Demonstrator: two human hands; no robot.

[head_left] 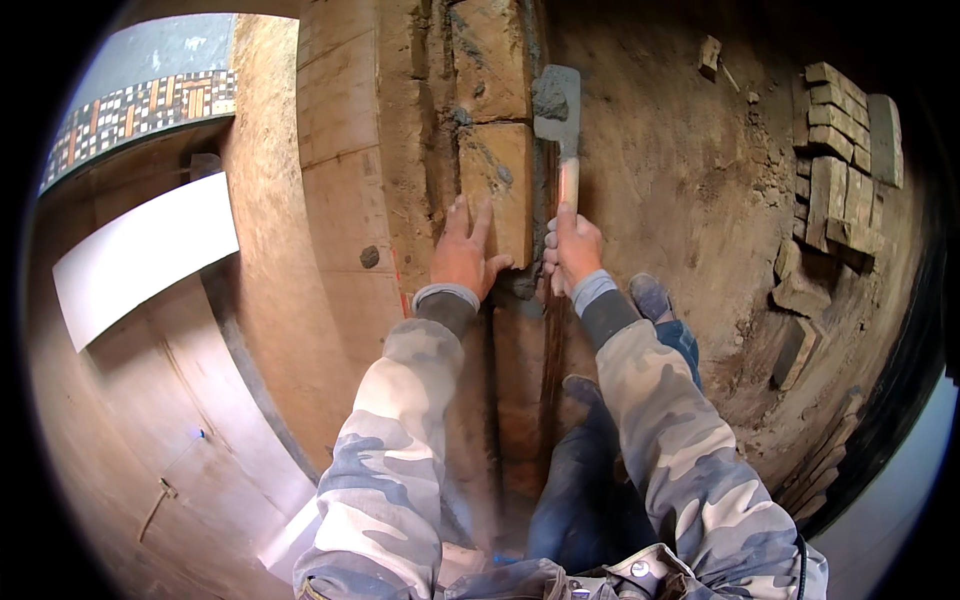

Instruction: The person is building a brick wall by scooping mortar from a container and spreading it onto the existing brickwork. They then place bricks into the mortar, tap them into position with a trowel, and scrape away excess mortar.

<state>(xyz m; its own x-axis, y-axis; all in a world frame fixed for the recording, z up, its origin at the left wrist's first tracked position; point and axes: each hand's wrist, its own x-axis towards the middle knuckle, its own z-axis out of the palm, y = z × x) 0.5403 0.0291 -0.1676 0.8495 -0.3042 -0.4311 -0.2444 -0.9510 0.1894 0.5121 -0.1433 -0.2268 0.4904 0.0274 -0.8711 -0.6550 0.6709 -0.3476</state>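
My left hand (465,260) rests with its fingers spread on the lower end of a yellowish brick (497,165), which is laid in a row above another brick (490,55) with grey mortar smears on it. My right hand (572,250) grips the pale handle of a flat, wide-bladed trowel (567,130). The blade carries a lump of grey mortar (550,98) and is held just right of the bricks, pointing away from me. More mortar shows below the near brick, beside my right hand.
A pile of bricks (840,200) lies on the dirt floor (650,120) at the right, with a loose piece (710,57) farther back. A tiled wall (340,90) borders the bricks on the left, and a white panel (150,250) is farther left. My feet (648,298) show below.
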